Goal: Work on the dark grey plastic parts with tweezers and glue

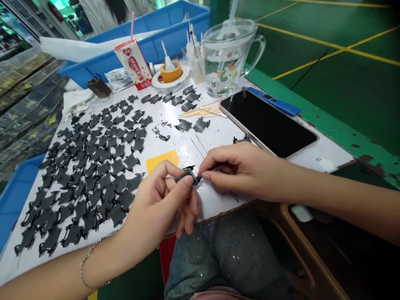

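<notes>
Between thumb and fingers, my left hand (165,196) pinches a small black plastic part (186,176) with thin arms at its ends, held just above the table's near edge. My right hand (237,168) is closed in a pinch at the right end of that part. Thumb and forefinger meet there, and whether they grip the part's end or a tiny piece on it I cannot make out. Thin metal tweezers (198,146) show beyond my right hand, partly hidden by it. A yellow paper piece (162,160) lies behind my left hand.
Many similar black parts (106,154) cover the table's left side. Black scraps (161,132) and toothpicks (200,110) lie mid-table. A phone (268,121) is at right, near a glass mug (226,58) of liquid. Behind stand a drink carton (134,64), orange tape (171,73) and a blue bin (175,21).
</notes>
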Available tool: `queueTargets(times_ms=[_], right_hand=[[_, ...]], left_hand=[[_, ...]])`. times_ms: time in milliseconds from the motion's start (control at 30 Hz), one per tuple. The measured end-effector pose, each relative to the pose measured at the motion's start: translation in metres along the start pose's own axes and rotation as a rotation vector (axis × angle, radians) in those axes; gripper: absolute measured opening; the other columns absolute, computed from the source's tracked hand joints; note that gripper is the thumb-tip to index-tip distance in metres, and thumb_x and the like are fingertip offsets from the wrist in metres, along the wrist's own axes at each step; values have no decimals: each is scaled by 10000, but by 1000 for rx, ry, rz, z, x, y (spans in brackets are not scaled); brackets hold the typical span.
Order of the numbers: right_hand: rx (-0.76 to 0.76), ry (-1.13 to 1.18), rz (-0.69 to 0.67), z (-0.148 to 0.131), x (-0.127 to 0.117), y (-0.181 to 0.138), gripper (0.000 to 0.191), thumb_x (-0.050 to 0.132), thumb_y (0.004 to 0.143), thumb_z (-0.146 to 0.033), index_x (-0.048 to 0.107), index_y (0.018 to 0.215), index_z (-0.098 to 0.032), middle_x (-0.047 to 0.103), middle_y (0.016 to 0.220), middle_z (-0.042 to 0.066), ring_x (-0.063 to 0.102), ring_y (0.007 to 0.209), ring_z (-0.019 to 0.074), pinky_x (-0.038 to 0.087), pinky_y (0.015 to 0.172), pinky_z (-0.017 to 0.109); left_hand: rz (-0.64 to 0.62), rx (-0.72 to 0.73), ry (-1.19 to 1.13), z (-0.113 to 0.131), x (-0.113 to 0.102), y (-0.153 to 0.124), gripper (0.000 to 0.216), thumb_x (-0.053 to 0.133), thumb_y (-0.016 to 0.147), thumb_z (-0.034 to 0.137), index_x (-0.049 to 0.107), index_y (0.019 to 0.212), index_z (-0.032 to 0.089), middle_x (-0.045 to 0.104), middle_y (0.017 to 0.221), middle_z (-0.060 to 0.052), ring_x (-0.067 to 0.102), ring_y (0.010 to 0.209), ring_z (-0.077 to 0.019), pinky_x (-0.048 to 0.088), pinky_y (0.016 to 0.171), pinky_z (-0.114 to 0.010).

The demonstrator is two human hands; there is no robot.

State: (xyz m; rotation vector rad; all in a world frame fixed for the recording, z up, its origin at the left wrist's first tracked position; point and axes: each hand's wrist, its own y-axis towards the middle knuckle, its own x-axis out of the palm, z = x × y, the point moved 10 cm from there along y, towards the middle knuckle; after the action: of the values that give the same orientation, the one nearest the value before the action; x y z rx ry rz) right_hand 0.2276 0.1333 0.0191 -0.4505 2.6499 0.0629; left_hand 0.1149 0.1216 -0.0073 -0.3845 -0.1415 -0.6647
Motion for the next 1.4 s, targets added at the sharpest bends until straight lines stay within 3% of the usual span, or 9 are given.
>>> queueTargets(times_ms=[333, 767, 1067, 1400], right_hand=[[-12, -29, -5, -3, 0, -1, 101, 655, 873, -240, 736, 856, -183, 593, 610, -55, 475, 544, 77, 337, 501, 218], [104, 154, -41, 7, 4, 2, 83, 657, 788, -145, 708, 757, -203, 574, 572, -68, 481, 525, 72, 373, 455, 190], [53, 207, -54, 7, 4, 6, 82, 653, 767, -154, 710, 740, -208, 625, 591, -62, 528, 542, 75, 391, 464, 188], [87, 268, -124, 7, 9, 7, 99, 673, 768, -173, 659, 682, -221, 526, 534, -87, 437, 471, 62, 318, 464, 222]], left_hand=[[6, 7, 29, 0, 0, -2, 148, 523, 1028, 268, 446, 909, 224, 664, 617, 52, 594, 418, -89, 434, 380, -118], [24, 50, 89, 5, 3, -6, 128, 514, 1022, 258, 440, 920, 235, 665, 639, 45, 597, 447, -97, 446, 387, -129], [30, 61, 96, 6, 3, -7, 115, 527, 1023, 257, 453, 939, 231, 670, 642, 39, 590, 442, -87, 449, 392, -120], [75, 121, 211, 16, -2, -10, 69, 583, 1002, 251, 539, 949, 241, 650, 586, 50, 565, 436, -94, 434, 435, -160]])
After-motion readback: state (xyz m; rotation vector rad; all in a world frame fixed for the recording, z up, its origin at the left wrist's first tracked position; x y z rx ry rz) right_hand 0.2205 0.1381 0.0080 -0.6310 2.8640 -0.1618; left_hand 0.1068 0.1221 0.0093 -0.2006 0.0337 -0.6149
